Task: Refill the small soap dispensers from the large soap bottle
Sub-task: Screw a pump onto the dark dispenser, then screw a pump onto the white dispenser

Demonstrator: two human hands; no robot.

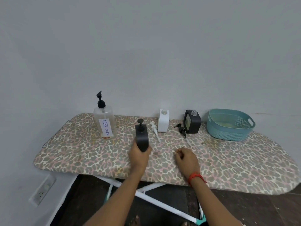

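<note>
At centre of the frame, left hand (139,158): grips the lower body of a black soap dispenser (142,136), fingers and thumb curled round it; pump head on, dispenser roughly upright.
Right of centre, right hand (187,158): rests on the ironing board (78,154), fingers curled into the palm, nothing seen in them; red thread bracelet (196,176) at the wrist.
Left of centre, large soap bottle (105,121): clear, black pump on top, paper label reading "DISH SOAP"; stands upright near the back edge, apart from both hands.
Behind the hands, white dispenser (163,120): upright, neck uncapped; white pump (154,129) lies just beside it on the left.
Further right, second black dispenser (192,122): upright, neck uncapped; black pump (181,129) lies just beside its lower left.
Right side, teal basket (228,132): sits on the board near the back.
Surface: leopard-print cover, white crossed legs below.
Lower left, wall socket (43,191): on the grey wall.
</note>
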